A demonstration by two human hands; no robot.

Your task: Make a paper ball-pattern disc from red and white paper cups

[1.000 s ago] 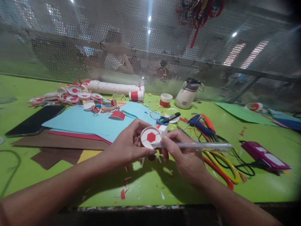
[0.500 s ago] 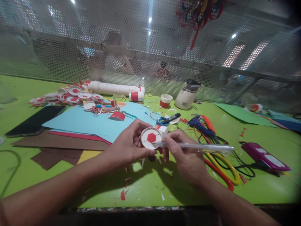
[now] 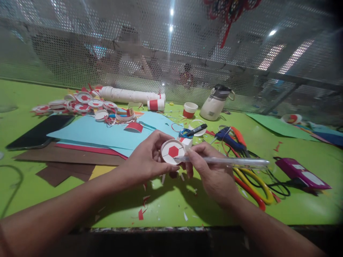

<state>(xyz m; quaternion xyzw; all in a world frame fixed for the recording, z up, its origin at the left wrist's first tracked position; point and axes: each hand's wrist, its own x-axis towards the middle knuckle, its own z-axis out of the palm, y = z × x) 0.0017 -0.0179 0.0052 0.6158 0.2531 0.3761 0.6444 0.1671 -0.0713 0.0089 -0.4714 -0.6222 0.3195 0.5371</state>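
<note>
Workstation surroundings: green table, perforated screen

We see a bright green table (image 3: 40,192) backed by a perforated metal screen (image 3: 80,43); ceiling lights (image 3: 171,11) glare through the perforations, and a metal frame bar (image 3: 308,84) runs behind at right.

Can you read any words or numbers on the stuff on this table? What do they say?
No text can be read anywhere.
Purple case: pale label patches, too blurred to read.
White bottle: a small mark, too small to read.
Round disc in the left hand: only a red hexagon and lines, no words.
Pen in the right hand: no print visible.
</note>
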